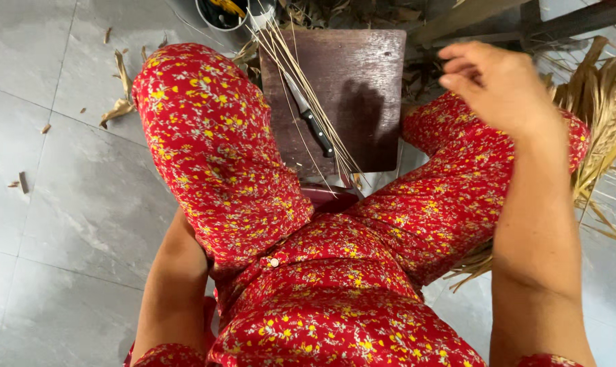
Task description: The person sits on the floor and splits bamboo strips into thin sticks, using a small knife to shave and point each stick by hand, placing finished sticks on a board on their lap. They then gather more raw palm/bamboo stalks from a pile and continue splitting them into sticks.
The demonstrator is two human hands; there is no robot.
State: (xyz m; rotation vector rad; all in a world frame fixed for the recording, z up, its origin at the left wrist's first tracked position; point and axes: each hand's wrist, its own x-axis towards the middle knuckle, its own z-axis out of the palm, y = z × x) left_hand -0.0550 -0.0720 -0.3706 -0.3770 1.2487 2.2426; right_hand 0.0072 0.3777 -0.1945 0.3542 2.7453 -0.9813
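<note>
Right hand (498,85) hovers empty, fingers loosely curled, beside a knife (311,117) on a wooden board (362,81); left hand hidden under the thigh, grip unclear.

Red floral outfit (335,272) w/ yellow & white blooms, short sleeves.

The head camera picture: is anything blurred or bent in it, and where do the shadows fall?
In the head view, the raised right hand is slightly motion-blurred at the fingers; the black-handled knife and thin dry straw sticks on the dark brown wooden board look sharp. A soft hand shadow falls on the board. The grey floor tiles show mild sheen, and their seams curve from the wide lens.
</note>
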